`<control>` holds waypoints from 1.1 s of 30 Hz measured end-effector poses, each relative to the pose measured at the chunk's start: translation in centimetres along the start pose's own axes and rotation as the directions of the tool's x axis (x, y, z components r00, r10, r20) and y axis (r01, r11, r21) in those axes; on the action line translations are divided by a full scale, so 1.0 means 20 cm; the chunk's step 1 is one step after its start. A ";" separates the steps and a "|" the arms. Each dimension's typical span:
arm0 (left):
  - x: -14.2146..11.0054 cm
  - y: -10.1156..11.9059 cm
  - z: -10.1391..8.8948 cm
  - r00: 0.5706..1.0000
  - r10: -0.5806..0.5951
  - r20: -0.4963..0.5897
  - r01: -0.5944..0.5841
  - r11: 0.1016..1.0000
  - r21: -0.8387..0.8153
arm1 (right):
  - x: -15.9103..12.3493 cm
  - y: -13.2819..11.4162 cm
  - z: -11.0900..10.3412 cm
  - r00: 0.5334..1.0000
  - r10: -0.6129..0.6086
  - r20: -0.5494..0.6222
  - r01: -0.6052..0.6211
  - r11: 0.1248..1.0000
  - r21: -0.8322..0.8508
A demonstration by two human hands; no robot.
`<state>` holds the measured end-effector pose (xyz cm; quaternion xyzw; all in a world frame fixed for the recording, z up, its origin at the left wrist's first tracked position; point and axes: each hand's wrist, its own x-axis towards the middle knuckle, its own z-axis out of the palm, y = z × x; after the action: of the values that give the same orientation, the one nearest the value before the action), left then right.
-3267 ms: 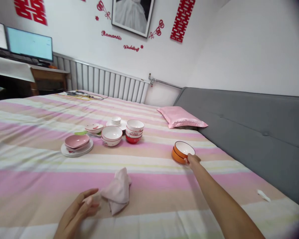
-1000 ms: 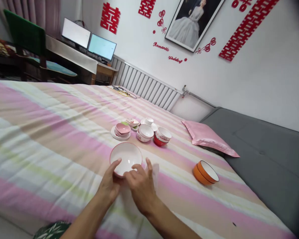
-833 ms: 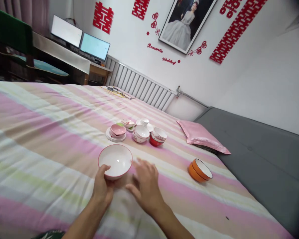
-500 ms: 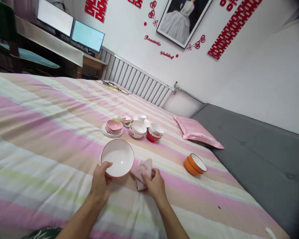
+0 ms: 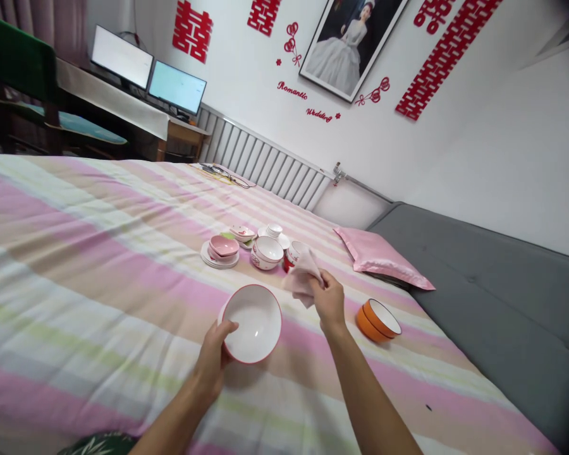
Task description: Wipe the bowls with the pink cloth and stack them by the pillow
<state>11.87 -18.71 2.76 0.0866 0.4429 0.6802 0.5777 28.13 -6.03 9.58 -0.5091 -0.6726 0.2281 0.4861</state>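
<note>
My left hand (image 5: 214, 354) grips the rim of a white bowl (image 5: 255, 322) with a thin red edge, thumb inside and fingers hidden beneath. The bowl tilts so that its inside faces me. To its upper right, my right hand (image 5: 329, 302) pinches a pale pink cloth (image 5: 302, 278) in the air, apart from the bowl. The cloth partly covers a red and white bowl stack (image 5: 291, 253) behind it. Beside that stand white patterned bowls (image 5: 267, 253). Pink bowls (image 5: 224, 246) rest on white plates (image 5: 208, 258) further left.
Two stacked orange bowls (image 5: 378, 320) sit on the striped bedspread (image 5: 123, 303) at the right. A pink pillow (image 5: 382, 258) lies near the grey headboard (image 5: 478, 284). Small white bowls (image 5: 274, 230) stand at the back of the dishes. Cables (image 5: 225, 174) lie on the bed's far edge.
My right hand has lifted the cloth up and to the right, away from the bed surface. The bowl in my left hand has shifted right and slightly down in view.
</note>
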 end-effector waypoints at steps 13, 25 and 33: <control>-0.01 -0.02 0.00 0.996 -0.085 0.004 0.085 0.996 0.037 | -0.18 -0.29 0.01 0.679 -0.369 0.634 0.510 0.859 -0.046; -0.02 -0.05 0.00 0.970 -0.005 0.242 -0.028 0.990 0.135 | -0.13 -0.30 0.11 0.565 -0.248 0.787 0.536 0.835 -0.122; -0.01 -0.06 -0.01 0.939 0.048 0.340 -0.122 0.973 0.198 | -0.08 -0.18 0.22 0.441 -0.146 0.886 0.513 0.851 -0.115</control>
<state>12.57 -19.12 1.88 0.2815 0.4058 0.6282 0.6012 22.55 -7.93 9.85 -0.2668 -0.9390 0.2158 0.0232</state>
